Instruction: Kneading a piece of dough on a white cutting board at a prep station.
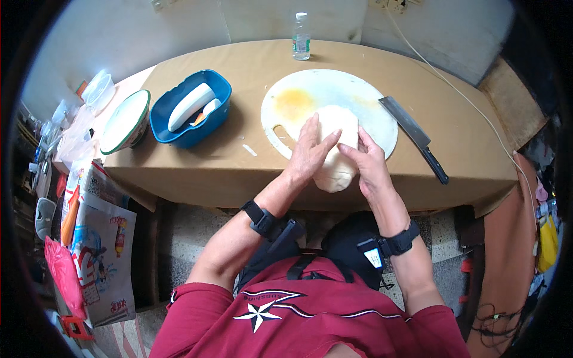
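A thick, pale lump of what looks like dough point(339, 123) is held between my hands, tilted over the near edge of a round white cutting board point(371, 105). My left hand point(311, 145) lies along its left side, thumb across the top. On the right side, my right hand point(367, 159) grips it with the thumb on top and fingers around the edge. The lump's lower end is creased and overhangs the front of the table. A yellow-orange stain marks the board's upper left. Right of the board lies a cleaver point(409, 127) with a black handle.
A blue plastic basin point(192, 138) at left holds a peeled white radish point(190, 107) and smaller pieces. Beside it leans a green-rimmed bowl point(125, 123). A capped water bottle point(301, 40) stands at the back. A white cable point(452, 87) crosses the table's right side.
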The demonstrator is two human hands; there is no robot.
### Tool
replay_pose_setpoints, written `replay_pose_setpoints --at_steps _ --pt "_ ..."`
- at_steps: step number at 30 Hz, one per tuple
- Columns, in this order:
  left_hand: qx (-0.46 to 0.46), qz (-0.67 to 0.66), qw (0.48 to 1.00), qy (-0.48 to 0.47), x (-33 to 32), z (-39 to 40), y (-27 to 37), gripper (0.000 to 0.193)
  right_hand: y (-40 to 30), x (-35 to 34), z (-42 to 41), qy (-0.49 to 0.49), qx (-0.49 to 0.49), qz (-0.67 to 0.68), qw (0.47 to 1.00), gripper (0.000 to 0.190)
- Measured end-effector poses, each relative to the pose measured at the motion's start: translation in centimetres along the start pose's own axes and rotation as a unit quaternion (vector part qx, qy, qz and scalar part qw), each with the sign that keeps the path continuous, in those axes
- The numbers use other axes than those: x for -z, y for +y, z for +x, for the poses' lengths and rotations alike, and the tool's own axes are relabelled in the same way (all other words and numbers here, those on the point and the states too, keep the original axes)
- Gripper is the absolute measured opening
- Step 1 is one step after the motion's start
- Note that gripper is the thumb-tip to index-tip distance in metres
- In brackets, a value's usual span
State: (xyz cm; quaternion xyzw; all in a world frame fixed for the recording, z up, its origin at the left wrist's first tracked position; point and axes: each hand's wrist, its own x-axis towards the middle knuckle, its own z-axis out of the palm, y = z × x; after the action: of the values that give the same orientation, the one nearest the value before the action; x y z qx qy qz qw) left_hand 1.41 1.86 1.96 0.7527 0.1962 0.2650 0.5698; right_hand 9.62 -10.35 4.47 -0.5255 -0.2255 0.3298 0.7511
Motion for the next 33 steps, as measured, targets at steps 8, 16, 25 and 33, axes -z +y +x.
replay_pose_setpoints --at_steps 8,16,25,33 --pt "-0.010 -0.184 0.983 0.016 -1.5 -0.3 0.3 0.080 -1.1 -0.8 -1.5 -0.033 0.144 -0.285 0.947 0.070" --pt "0.021 -0.509 0.860 -0.032 -2.5 1.5 3.6 0.063 -4.8 -4.4 -0.7 -0.064 0.392 -0.594 0.699 0.047" --pt "-0.050 0.099 0.993 0.047 2.0 1.6 -0.3 0.074 -1.9 -1.1 0.4 -0.186 0.219 -0.459 0.841 0.030" --pt "-0.042 0.398 0.915 -0.062 3.1 2.8 1.9 0.071 -1.9 2.6 4.3 -0.080 0.205 -0.594 0.774 0.052"
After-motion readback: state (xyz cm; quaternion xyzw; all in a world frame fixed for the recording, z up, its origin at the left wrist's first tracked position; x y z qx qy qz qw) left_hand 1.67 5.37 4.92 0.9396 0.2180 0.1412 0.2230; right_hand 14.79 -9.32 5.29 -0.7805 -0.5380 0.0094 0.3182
